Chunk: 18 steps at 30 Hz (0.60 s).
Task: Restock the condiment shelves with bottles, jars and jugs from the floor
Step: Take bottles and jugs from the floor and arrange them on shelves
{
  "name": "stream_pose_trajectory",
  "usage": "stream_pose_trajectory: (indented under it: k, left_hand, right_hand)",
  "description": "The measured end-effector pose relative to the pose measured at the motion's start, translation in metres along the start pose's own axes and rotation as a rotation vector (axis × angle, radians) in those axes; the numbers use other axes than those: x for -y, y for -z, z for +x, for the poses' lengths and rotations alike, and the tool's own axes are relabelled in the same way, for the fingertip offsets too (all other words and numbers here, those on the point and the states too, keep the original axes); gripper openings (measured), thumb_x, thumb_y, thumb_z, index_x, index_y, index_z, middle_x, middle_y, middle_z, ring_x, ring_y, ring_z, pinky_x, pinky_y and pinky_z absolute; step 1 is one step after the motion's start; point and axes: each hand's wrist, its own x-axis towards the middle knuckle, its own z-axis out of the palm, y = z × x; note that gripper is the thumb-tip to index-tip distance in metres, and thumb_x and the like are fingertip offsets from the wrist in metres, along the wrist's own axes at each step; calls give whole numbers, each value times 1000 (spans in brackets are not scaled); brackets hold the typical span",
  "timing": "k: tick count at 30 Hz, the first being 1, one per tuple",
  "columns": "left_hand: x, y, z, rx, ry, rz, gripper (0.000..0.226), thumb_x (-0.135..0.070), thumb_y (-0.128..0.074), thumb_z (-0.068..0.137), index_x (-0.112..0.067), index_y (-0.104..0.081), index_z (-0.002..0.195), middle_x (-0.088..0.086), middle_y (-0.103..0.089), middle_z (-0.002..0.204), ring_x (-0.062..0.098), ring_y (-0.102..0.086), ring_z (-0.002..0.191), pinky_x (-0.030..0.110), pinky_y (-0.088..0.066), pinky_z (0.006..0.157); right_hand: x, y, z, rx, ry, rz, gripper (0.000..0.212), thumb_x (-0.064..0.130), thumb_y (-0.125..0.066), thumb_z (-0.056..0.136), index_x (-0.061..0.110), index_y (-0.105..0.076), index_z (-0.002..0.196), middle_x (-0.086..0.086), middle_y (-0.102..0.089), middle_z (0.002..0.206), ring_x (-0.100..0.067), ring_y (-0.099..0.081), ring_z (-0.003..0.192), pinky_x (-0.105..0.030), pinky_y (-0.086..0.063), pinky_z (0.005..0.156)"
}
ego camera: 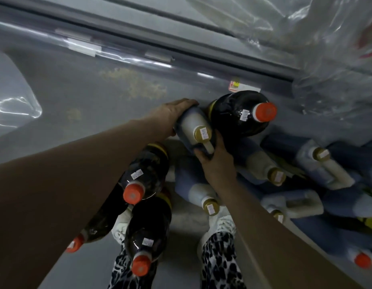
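The person holds the gold-capped jug point(193, 124) between both hands, its long axis pointing away from the body: the nearer right hand point(217, 161) grips the handle by the cap, and the left hand point(176, 110) curls over the far base, just beside an orange-capped dark bottle point(239, 115).

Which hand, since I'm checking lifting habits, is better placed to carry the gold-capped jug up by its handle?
Probably the right hand: its fingers curl round the handle of the gold-capped jug beside the cap. The left hand only cups the jug's far body.
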Motion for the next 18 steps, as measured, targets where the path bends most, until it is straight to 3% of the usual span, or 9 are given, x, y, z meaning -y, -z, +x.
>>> stream_pose_trajectory:
  k: [2,5,8,11,13,15,18]
  left_hand:
    - [3,-2,2,-10,-11,-49,89,8,-71,76,-22,-32,151,8,-37,154,31,-42,134,45,-44,105]
    - [9,-3,3,-24,-6,-126,73,1,-68,84,-25,-37,145,11,-43,146,33,-49,125,48,-53,92]
    - [20,4,-3,-42,3,-153,67,-3,-67,85,-24,-39,143,12,-46,142,32,-51,122,46,-53,94]
    - [44,18,-18,-125,54,-164,68,-6,-73,82,-22,-44,142,8,-55,134,26,-56,118,36,-47,98]
    - [61,26,-30,-189,91,-138,72,-5,-77,78,-20,-45,141,5,-60,126,24,-59,112,30,-45,89]
    - [78,34,-41,-242,123,-155,78,2,-80,73,-17,-43,140,7,-59,118,26,-61,107,32,-49,84]
    - [97,40,-48,-288,157,-129,85,2,-84,67,-16,-40,138,13,-61,121,32,-60,112,44,-53,91]
  right_hand:
    - [3,-6,2,-38,-28,9,72,34,-58,100,22,-20,159,-15,-47,151,-37,-46,134,-33,-36,96]
    - [8,-12,-1,-73,-30,36,68,29,-57,101,22,-23,159,-14,-45,153,-35,-43,137,-30,-30,97]
    - [19,-14,2,-104,9,95,63,20,-57,101,20,-30,157,-11,-43,155,-31,-39,141,-28,-30,105]
    - [42,-19,13,-82,75,39,58,19,-55,101,21,-35,155,-14,-49,150,-34,-43,137,-32,-34,104]
    - [60,-25,23,-51,130,-4,56,19,-54,102,21,-37,155,-17,-52,146,-35,-47,133,-36,-37,104]
    - [78,-34,34,-28,191,-21,55,21,-55,101,24,-39,153,-16,-54,143,-34,-49,132,-37,-39,106]
    - [86,-38,48,-30,278,-26,57,21,-63,96,26,-45,150,-7,-58,142,-25,-51,132,-28,-38,106]
